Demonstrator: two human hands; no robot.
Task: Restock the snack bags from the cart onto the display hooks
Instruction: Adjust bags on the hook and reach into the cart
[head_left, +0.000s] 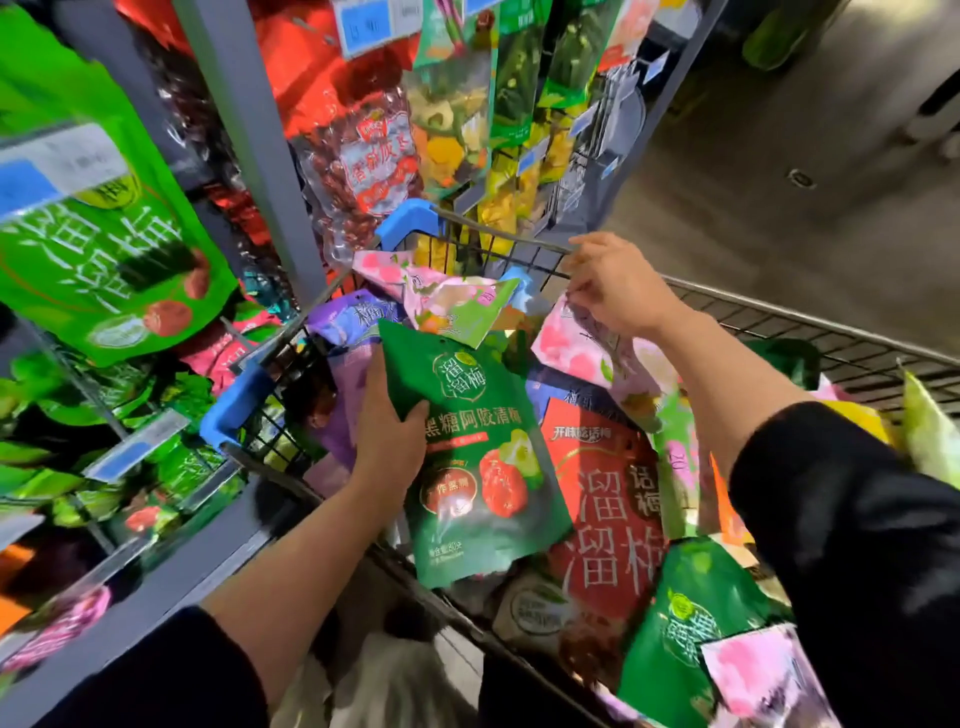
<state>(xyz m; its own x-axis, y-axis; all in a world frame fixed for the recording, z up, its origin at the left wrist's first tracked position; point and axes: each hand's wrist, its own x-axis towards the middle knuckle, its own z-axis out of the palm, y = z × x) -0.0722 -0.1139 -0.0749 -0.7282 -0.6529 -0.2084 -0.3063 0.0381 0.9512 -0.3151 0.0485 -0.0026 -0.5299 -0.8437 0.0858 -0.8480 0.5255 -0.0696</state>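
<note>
Head view, left hand: the left hand (387, 441) in the lower middle of the frame has its fingers and thumb clamped on the left edge of a dark green snack bag (478, 457), held tilted above the load
Head view, right hand: the right hand (615, 286) at centre right has its fingers pinched on the top corner of a pink floral bag (587, 353) just under the far rim
Head view, cart: the wire cart (810, 325) with blue corner guards runs from centre to lower right, heaped with snack bags, among them a red bag (608, 509) lying beside the green one
Head view, display: the hooks with hanging bags fill the upper left and top centre; a bright green bag (104, 249) hangs at left, a clear bag of red fruit (363, 171) at top centre, behind a grey upright (260, 145)
Step in hand, judged: picking stock out of the cart; best to lift each bag by its top edge so the hang hole stays free, and match the dark green bag to its own hook row
Edges and room: the cart rim sits close against the display, so the gap at left is tight; open floor lies in the upper right, the better side for swinging an arm out
</note>
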